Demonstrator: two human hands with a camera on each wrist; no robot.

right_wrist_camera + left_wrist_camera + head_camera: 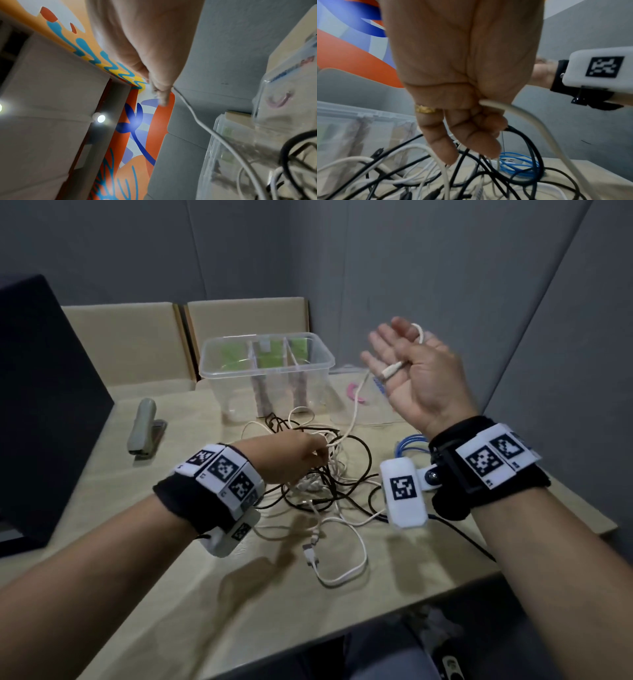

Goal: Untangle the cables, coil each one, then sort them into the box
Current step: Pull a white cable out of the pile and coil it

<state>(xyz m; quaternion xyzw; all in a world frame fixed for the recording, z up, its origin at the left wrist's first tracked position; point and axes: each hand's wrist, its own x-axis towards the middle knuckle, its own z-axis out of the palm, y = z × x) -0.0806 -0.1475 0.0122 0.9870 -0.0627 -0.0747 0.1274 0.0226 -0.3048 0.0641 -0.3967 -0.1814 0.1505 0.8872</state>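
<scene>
A tangle of black and white cables (329,474) lies mid-table, in front of the clear divided box (239,373). My left hand (315,451) reaches into the tangle; in the left wrist view its curled fingers (471,136) pinch a white cable (530,121) that leaves the fist to the right. My right hand (404,354) is raised palm-up to the right of the box, fingers straight. The white cable (352,419) rises to it, loops over the hand by the thumb, and its plug (394,369) lies across the palm. A blue coiled cable (411,445) rests under the right wrist.
A grey stapler (145,426) lies at the left, beside a dark panel (44,405). A pink item (354,392) sits in clear plastic right of the box. Grey walls close the back and right. A white plug end (311,556) trails toward the front edge.
</scene>
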